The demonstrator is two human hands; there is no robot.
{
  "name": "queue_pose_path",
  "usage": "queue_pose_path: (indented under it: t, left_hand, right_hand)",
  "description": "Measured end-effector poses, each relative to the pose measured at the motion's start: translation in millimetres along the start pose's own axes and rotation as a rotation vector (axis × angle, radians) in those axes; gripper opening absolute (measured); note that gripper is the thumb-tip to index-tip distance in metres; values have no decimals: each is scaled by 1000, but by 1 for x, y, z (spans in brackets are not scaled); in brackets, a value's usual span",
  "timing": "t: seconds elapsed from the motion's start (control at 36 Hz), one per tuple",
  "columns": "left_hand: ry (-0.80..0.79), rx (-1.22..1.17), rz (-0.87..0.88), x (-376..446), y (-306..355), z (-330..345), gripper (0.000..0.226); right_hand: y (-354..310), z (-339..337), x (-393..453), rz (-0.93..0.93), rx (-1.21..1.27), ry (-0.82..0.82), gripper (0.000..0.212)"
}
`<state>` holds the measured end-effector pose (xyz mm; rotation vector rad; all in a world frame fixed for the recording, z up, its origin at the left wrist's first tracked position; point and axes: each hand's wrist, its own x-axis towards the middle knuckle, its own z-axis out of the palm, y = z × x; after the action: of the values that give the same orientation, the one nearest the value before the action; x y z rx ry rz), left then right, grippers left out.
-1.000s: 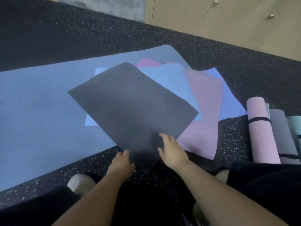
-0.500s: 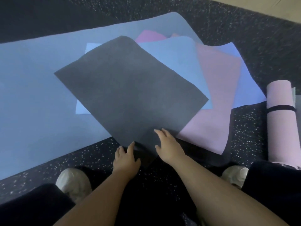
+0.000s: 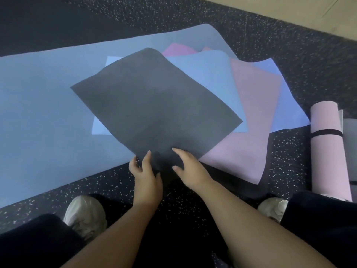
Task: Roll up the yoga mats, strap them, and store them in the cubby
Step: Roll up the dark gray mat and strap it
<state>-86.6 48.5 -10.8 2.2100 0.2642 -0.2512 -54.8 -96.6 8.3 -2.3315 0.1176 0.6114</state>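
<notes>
The dark grey mat (image 3: 154, 111) tops the fanned pile, its near corner between my hands, long axis running away up-left; my left hand (image 3: 145, 176) seems to pinch that corner; my right hand (image 3: 190, 167) presses flat, fingers straight.

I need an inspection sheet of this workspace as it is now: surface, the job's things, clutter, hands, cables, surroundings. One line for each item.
Surface: black rubber floor with white speckles.
Job's things: dark grey flat mat on top of a fanned pile of blue and pink mats, over a large blue flat mat; pink rolled mat with black strap at right.
Clutter: nothing seen.
Hands: left hand and right hand at the grey mat's near corner, fingers on it; whether either grips it is unclear.
Cables: nothing seen.
Surroundings: beige wooden cabinet front at far right; two pale shoes, dark trousers.
</notes>
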Motion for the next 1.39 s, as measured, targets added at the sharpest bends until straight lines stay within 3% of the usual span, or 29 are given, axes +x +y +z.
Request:
queue_pose_path:
  t: [0.14,0.42,0.69,0.83,0.92,1.03,1.17,1.28,1.39]
  left_hand:
    - [136,-109,97,13,33,-21,70]
    - [318,-152,461,27,99,-68,80]
    - [320,-21,566,5,161,-131,80]
    - [262,123,645,-3,178,-146,74]
    - [214,113,671,-13,186,-141,47]
    - [153,95,690,-27,191,-131,38]
    - [166,135,681,-33,196,-121,43]
    - [251,57,641,-32,188,-117,37]
    - [232,-110,576,-29,176,-112,48]
  right_hand:
    - [-19,-15,-3,-81,18,76,58]
    - [-78,-61,-18,-270,148,287,57]
    - [-137,-103,-59,-396,352,356,55]
    - [-141,-108,-80,-396,271,403,65]
    - [-136,-109,-88,-414,208,467,71]
    - [-126,-118,-100,-412,112,505,62]
    - [-119,-128,-113,-295,11,585,37]
    - [-113,-131,-122,-238,75,604,37]
    - [-113,-132,-128,-249,112,590,40]
